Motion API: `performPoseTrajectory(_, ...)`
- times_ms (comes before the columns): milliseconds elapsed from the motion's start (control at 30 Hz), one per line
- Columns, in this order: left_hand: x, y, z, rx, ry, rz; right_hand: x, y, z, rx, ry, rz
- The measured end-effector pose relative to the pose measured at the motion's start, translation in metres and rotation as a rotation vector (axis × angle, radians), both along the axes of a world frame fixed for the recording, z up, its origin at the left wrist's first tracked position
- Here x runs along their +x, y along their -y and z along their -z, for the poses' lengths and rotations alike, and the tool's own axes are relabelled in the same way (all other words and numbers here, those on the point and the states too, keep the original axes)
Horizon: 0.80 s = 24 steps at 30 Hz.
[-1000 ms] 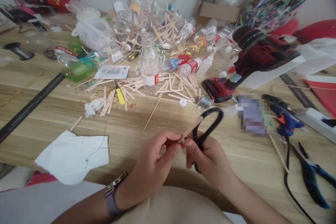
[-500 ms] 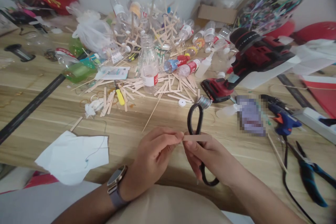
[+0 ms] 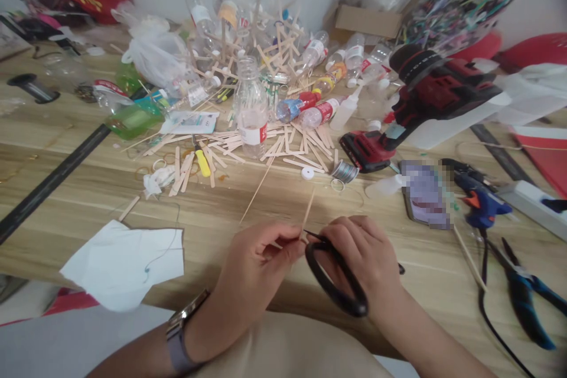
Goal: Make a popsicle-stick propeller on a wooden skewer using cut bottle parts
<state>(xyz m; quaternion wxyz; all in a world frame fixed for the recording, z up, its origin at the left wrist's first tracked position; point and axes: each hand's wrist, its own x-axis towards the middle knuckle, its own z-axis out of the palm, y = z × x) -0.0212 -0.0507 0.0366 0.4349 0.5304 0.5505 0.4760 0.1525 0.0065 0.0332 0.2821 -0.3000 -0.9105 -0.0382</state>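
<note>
My left hand [image 3: 259,263], with a watch on its wrist, pinches a thin wooden craft stick [image 3: 309,208] between thumb and fingers. The stick points up and away from me, seen nearly edge-on. My right hand [image 3: 365,254] is wrapped round a pair of black-handled scissors [image 3: 357,306]. One large handle loop hangs below the fingers, and the scissors' dark tip reaches the stick beside my left fingertips. Whether the blades touch the stick I cannot tell. Ahead of both hands, an uncapped clear plastic bottle [image 3: 251,107] stands upright among loose craft sticks [image 3: 225,140].
A red and black cordless drill [image 3: 370,150] stands at right, near a phone [image 3: 423,195], a blue glue gun [image 3: 481,204] and pliers [image 3: 525,298]. White paper [image 3: 119,266] lies at left. A yellow-handled tool [image 3: 202,162] and a wire spool [image 3: 345,171] lie ahead.
The craft stick has turned from lying sideways between both hands to pointing away, in my left hand only. My right hand has turned over and the scissors have swung their tip toward the stick.
</note>
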Motion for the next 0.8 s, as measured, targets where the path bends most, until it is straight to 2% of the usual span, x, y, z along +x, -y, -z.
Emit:
performPoseTrajectory(100,0.0,0.0,-0.001,-0.002,-0.044,0.015,0.004,-0.003,-0.002,0.096,0.106,-0.023)
performPoseTrajectory(200,0.0,0.001,0.001,0.189,-0.229,-0.038,0.002,-0.003,-0.004,-0.002,0.063,-0.037)
performPoseTrajectory(267,0.001,0.001,0.004,0.339,-0.364,-0.068,-0.002,-0.001,-0.005,-0.153,-0.027,-0.017)
performPoseTrajectory(367,0.0,0.002,0.008,0.479,-0.507,-0.094,-0.009,0.005,-0.005,-0.504,-0.198,0.046)
performPoseTrajectory(467,-0.001,0.002,0.007,0.544,-0.579,-0.08,-0.014,0.009,-0.008,-0.858,-0.299,0.093)
performPoseTrajectory(600,-0.001,0.0,0.006,0.575,-0.593,-0.059,-0.015,0.013,-0.011,-1.1,-0.317,0.098)
performPoseTrajectory(667,0.0,-0.001,0.006,0.579,-0.575,-0.048,-0.015,0.013,-0.01,-1.065,-0.306,0.097)
performPoseTrajectory(700,0.0,-0.001,0.006,0.573,-0.557,-0.046,-0.014,0.013,-0.009,-0.96,-0.298,0.103)
performPoseTrajectory(800,0.001,-0.001,0.004,0.495,-0.473,-0.048,-0.009,0.01,-0.002,-0.424,-0.203,0.099)
